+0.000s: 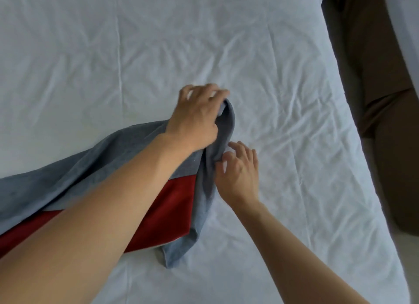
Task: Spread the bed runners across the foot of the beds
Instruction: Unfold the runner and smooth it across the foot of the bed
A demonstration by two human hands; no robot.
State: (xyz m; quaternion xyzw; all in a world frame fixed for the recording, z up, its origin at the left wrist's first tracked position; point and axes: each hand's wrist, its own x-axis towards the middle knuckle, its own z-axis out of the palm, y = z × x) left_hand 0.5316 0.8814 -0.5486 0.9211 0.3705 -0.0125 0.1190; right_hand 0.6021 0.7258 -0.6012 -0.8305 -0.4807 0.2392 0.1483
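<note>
Left hand (195, 115) grips raised fold of grey-red runner (68, 181) on bed (272, 65). Right hand (238, 170) pinches fold's edge just below, seemingly; fingers blurred.

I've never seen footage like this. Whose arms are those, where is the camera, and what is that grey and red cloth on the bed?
There is no machine here: the arms belong to a person, and the one camera sits on their head, looking forward and down.

The surface is a bed with a wrinkled white sheet. On it lies a bed runner, a long strip of grey cloth with a red band, still bunched at its end.

The left hand grips the runner's folded grey end from above. The right hand pinches the same fold lower down, fingers curled on the cloth. To the right is a dark brown gap, with another white bed's edge beyond.
</note>
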